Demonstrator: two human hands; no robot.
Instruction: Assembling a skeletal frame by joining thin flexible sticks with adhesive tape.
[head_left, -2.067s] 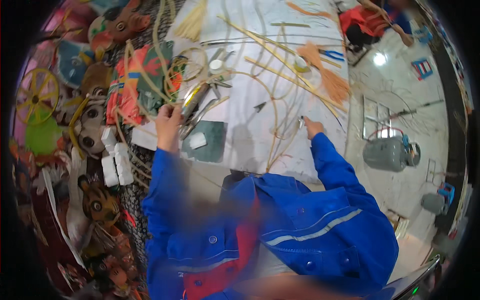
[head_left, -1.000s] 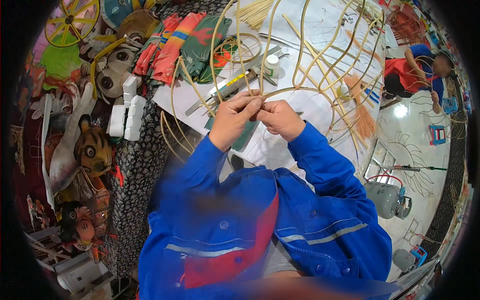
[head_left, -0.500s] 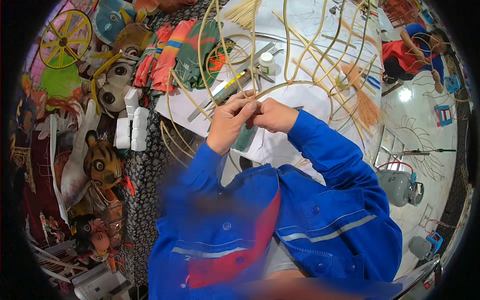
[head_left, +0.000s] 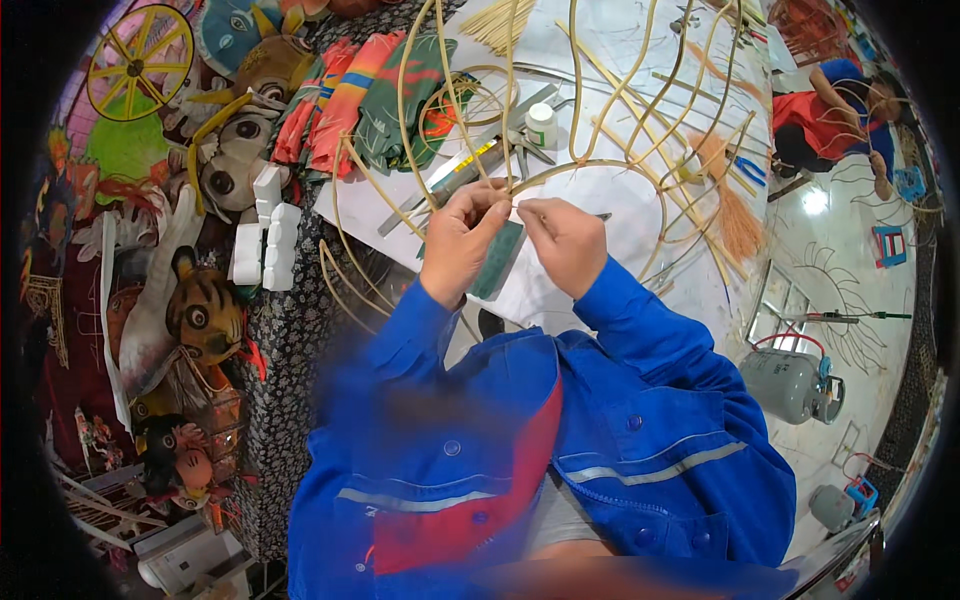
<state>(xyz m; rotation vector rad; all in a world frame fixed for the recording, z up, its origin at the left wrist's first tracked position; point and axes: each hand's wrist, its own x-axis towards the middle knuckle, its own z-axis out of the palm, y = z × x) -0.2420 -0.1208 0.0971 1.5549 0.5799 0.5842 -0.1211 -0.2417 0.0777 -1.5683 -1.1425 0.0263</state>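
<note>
My left hand point(head_left: 465, 238) is closed on the joint of a frame of thin bent bamboo strips point(head_left: 590, 164), with fingertips where an upright strip meets a curved one. Just to its right, my right hand point(head_left: 568, 243) is closed in a pinch, thumb against forefinger. A tiny white bit shows between the two hands; whether it is thread or a paper strip I cannot make out. Below the fingers lies a flat dark green piece point(head_left: 498, 262) on the white table covering. Beyond the hands stand a white bottle point(head_left: 541, 128) and metal pliers point(head_left: 530, 148).
Folded colourful cloths point(head_left: 345, 110) lie at the far left. Blue-handled pliers point(head_left: 750, 170) and orange bristles point(head_left: 738, 228) are at the right. Painted animal heads point(head_left: 207, 315) and white foam blocks point(head_left: 280, 248) crowd the left. On the right floor stands a grey gas cylinder point(head_left: 785, 383); another person point(head_left: 825, 120) sits beyond.
My right hand has drawn away from my left, moving right and slightly down, opening a small gap between them. My left hand stays at the bamboo joint.
</note>
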